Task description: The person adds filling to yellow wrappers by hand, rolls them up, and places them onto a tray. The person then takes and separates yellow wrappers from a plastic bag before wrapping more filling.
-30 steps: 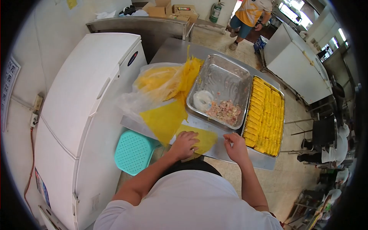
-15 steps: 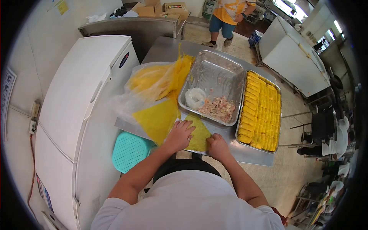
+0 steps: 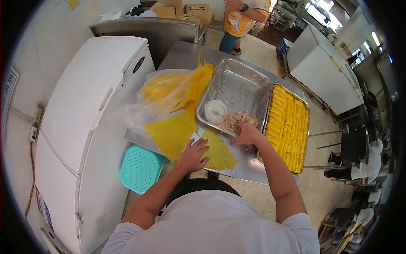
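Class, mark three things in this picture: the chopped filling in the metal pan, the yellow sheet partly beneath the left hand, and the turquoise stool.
Chopped filling (image 3: pixel 231 122): head view, on the exposed heap.
Yellow sheet (image 3: pixel 220 153): head view, on its uncovered area.
Turquoise stool (image 3: pixel 140 169): head view, on its dotted seat.

A pan (image 3: pixel 249 91) stands in the middle of the table (image 3: pixel 249 161), with a tray (image 3: pixel 308 137) of rolls (image 3: pixel 287 127) just beside it on the right. At the pan's near end lies minced filling (image 3: pixel 227 122), a round container (image 3: pixel 215 111) to its left. Left of the pan sits a plastic bag (image 3: pixel 139 111) with wrapper sheets (image 3: pixel 163 91) in it; one loose wrapper (image 3: pixel 172 133) lies before the bag, another (image 3: pixel 220 154) before the pan, beneath the left hand (image 3: pixel 192 156). The right hand (image 3: pixel 248 133) is at the filling. A chest freezer (image 3: pixel 84 97) stands left of the table, a stool (image 3: pixel 141 169) between them, nearer the front. Behind, a counter (image 3: pixel 169 29) bears cardboard boxes (image 3: pixel 198 10)
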